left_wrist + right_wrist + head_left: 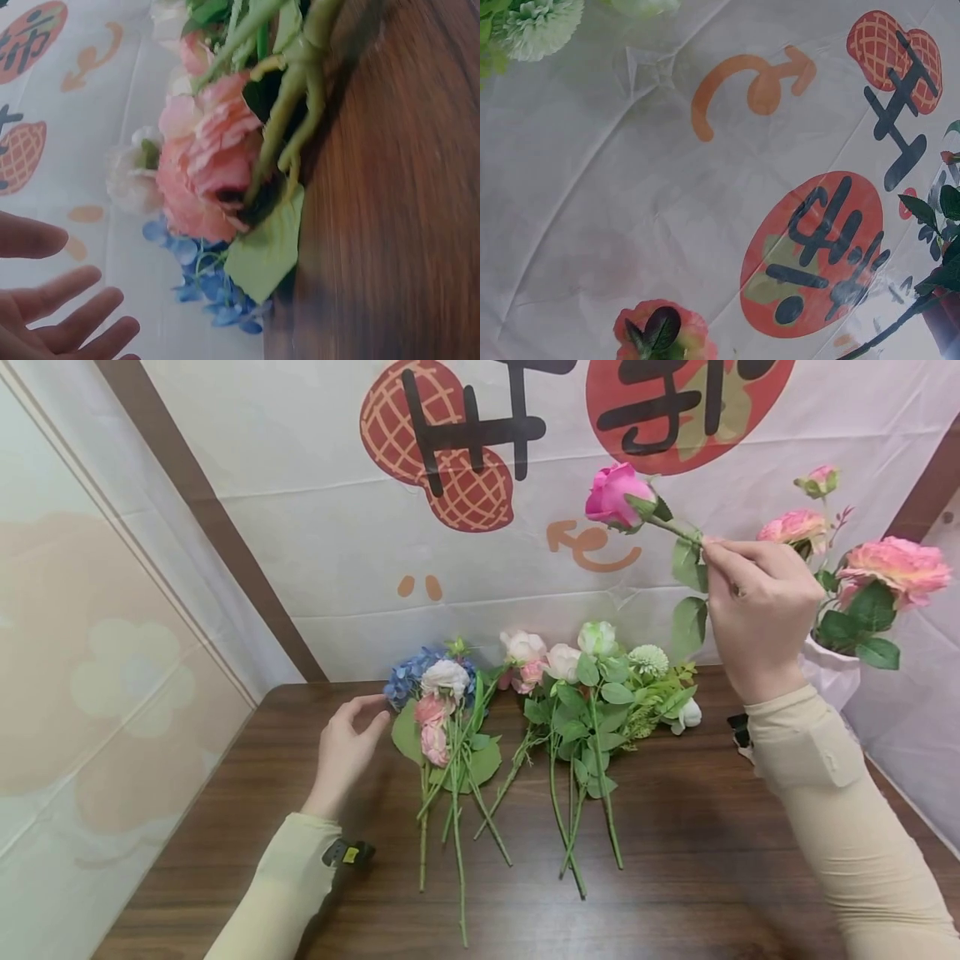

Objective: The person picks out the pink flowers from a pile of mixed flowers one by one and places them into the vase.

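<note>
A bright pink rose [617,497] is raised above the table's right side. My right hand [767,610] pinches its stem between thumb and fingers, the bloom pointing left. In the right wrist view only part of the rose stem [889,328] shows, and the hand is out of sight. My left hand [347,750] hovers at the left with fingers apart, holding nothing. Its fingertips are close to a blue hydrangea [408,675]; a gap shows between them in the left wrist view. Beside the hydrangea lie a white flower [446,679] and pink flowers [433,742], stems toward me.
White-pink roses [522,648], a pale green pompom flower [648,660] and leafy stems lie at the table's [675,860] back middle. A white vase [828,672] with pink peony-like flowers [896,568] stands at right, behind the right wrist. A printed cloth [315,527] hangs behind.
</note>
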### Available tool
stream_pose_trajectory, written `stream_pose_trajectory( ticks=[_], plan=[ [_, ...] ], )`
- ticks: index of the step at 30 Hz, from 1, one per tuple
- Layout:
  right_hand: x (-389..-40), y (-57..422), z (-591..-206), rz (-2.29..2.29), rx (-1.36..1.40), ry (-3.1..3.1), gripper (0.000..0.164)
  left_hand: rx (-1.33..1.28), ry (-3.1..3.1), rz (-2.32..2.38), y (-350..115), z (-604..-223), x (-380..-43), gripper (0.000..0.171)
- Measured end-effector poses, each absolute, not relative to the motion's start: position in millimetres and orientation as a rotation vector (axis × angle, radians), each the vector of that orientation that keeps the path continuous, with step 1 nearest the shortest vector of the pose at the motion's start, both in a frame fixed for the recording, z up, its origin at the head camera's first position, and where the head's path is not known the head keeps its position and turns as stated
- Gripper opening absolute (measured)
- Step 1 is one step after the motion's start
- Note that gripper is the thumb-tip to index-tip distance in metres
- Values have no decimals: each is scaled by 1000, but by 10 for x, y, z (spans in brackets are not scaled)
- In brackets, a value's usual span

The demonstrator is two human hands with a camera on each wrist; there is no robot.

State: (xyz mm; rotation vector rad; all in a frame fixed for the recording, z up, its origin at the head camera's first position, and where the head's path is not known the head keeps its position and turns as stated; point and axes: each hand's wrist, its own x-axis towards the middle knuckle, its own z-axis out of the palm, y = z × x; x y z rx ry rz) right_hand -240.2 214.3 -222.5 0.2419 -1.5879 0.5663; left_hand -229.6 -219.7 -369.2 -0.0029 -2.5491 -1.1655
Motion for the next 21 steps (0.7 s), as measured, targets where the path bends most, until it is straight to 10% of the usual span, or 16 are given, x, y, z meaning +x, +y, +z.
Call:
stream_pose_trajectory(
  ticks=[21],
  plan=[
    [-2336, 2580, -2387, 488, 112, -1674, 20, -62, -2567, -935, -2465, -3751, -2187, 39]
  ],
)
